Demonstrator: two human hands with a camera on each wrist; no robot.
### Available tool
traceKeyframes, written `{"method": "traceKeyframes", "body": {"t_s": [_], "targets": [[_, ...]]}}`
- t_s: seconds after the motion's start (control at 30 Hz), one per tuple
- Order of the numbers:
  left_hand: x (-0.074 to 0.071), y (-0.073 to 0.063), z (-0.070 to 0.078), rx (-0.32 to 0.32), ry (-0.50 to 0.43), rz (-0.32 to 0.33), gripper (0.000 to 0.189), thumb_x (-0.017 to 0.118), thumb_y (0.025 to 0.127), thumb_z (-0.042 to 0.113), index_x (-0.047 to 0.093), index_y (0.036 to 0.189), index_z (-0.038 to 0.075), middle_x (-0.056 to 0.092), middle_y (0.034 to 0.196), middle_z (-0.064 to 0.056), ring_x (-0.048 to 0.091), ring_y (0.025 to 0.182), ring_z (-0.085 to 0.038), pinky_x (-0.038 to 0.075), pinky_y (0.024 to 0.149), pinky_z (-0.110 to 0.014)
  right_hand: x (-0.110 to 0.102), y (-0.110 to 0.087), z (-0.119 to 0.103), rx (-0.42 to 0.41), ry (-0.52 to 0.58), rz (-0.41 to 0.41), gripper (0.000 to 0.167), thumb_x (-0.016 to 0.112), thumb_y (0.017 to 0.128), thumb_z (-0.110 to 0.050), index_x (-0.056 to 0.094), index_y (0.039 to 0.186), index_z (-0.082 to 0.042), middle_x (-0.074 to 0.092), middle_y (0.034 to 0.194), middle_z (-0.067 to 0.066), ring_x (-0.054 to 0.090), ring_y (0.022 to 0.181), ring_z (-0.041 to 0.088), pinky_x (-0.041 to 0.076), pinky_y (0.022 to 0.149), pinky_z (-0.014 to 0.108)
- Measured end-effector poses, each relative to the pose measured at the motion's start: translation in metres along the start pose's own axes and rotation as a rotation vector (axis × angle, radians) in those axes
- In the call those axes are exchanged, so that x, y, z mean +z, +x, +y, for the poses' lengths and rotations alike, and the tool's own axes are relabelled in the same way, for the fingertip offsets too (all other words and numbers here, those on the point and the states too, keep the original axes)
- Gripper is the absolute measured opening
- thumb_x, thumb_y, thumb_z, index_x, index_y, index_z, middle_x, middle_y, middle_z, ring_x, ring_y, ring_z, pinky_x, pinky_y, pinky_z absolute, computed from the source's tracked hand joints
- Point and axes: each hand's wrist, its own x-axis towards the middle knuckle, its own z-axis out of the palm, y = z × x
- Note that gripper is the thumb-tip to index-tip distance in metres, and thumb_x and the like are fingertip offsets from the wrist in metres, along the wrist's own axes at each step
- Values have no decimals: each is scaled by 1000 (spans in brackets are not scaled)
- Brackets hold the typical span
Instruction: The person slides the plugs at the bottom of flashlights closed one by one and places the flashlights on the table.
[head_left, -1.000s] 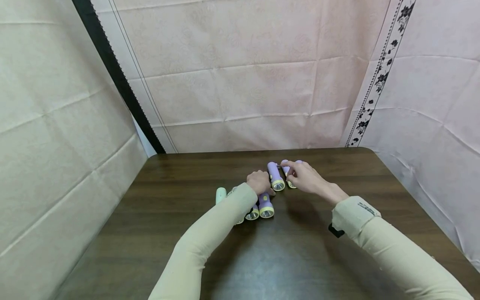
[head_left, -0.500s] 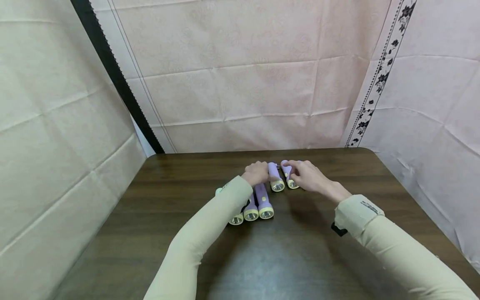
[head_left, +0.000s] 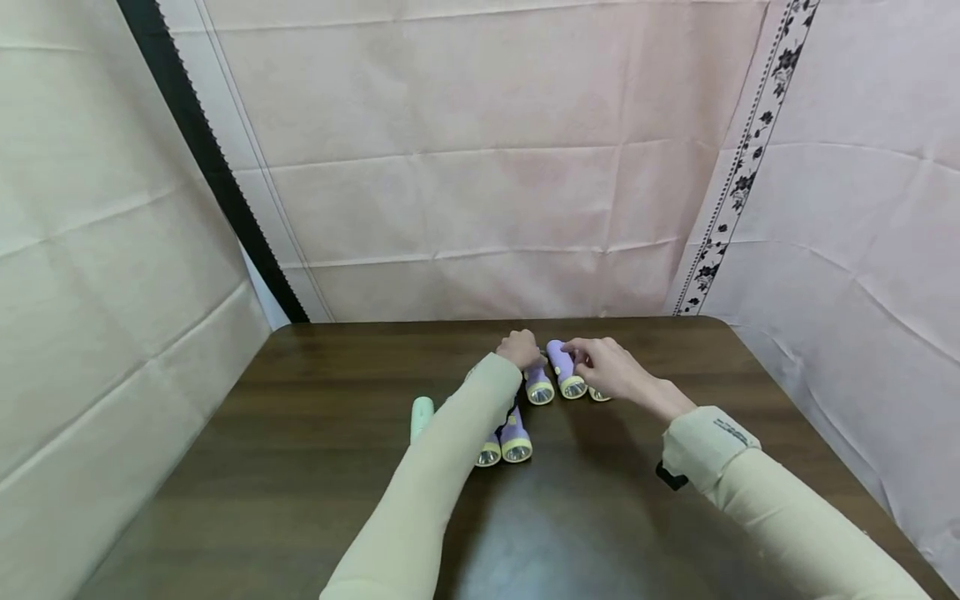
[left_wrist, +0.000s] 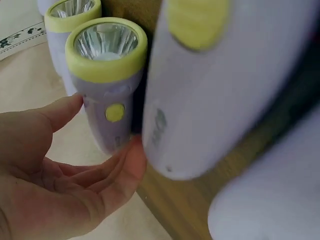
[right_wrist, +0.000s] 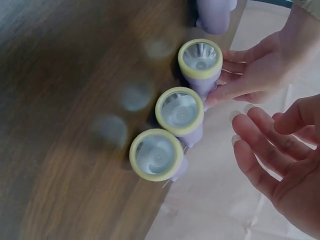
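Three purple flashlights with yellow rims stand in a row near the table's far side, lens ends toward me. My left hand [head_left: 522, 350] holds the leftmost one [head_left: 540, 392]. In the left wrist view its thumb and fingers lie on either side of that flashlight's purple body [left_wrist: 107, 95]. My right hand [head_left: 609, 367] hovers over the other two, the middle flashlight [head_left: 572, 385] and the right flashlight [head_left: 598, 395]. In the right wrist view its fingers [right_wrist: 260, 145] are loosely bent, with nothing between them, beside the lens ends.
Nearer to me lies another group: a mint green flashlight [head_left: 422, 414] and two purple flashlights [head_left: 517, 446], partly hidden by my left sleeve. They rest on a dark brown wooden table [head_left: 315, 417]. Pale cloth [head_left: 487, 200] hangs behind and at both sides.
My left hand has moved from the nearer group to the leftmost flashlight of the far row and taken hold of it. My right hand stays over the far row. The head view has shifted slightly.
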Motion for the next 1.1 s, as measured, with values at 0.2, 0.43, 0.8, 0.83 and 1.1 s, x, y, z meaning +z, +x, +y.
{"method": "traceKeyframes", "body": {"t_s": [0.2, 0.43, 0.8, 0.83, 1.1], "targets": [[3, 1, 5, 30, -9, -16, 35, 75, 79, 27, 67, 105, 4, 63, 120, -13, 63, 105, -28, 52, 88, -37, -1, -3, 5, 16, 0, 15, 36, 53, 81, 1, 68, 113, -4, 66, 73, -1, 56, 66, 8, 45, 64, 27], [-1, -8, 2, 40, -72, -12, 24, 75, 78, 19, 65, 95, 5, 62, 108, -11, 63, 93, -25, 52, 77, -34, 2, -9, 10, 36, 21, -25, 35, 53, 82, 1, 66, 115, -4, 69, 76, 4, 56, 63, 8, 44, 61, 27], [-34, -18, 8, 150, -125, 113, 33, 76, 79, 27, 62, 101, 7, 65, 99, -10, 63, 87, -24, 52, 71, -36, -7, -11, 17, 49, 53, 63, 49, 53, 83, 1, 54, 132, -3, 71, 79, 5, 59, 67, 9, 47, 67, 31], [-36, -18, 7, 173, -127, 120, 33, 76, 78, 27, 61, 100, 8, 65, 98, -9, 63, 85, -24, 52, 69, -36, -8, -11, 16, 45, 57, 68, 52, 53, 83, 1, 51, 135, -3, 71, 79, 5, 59, 66, 9, 47, 66, 31], [-43, -30, -16, 437, -107, 188, 38, 77, 75, 14, 61, 108, 7, 68, 100, -9, 64, 87, -23, 52, 74, -34, -4, -10, 7, -26, 44, 67, 67, 54, 80, 4, 42, 144, -7, 70, 80, 5, 58, 67, 12, 45, 64, 28]]}}
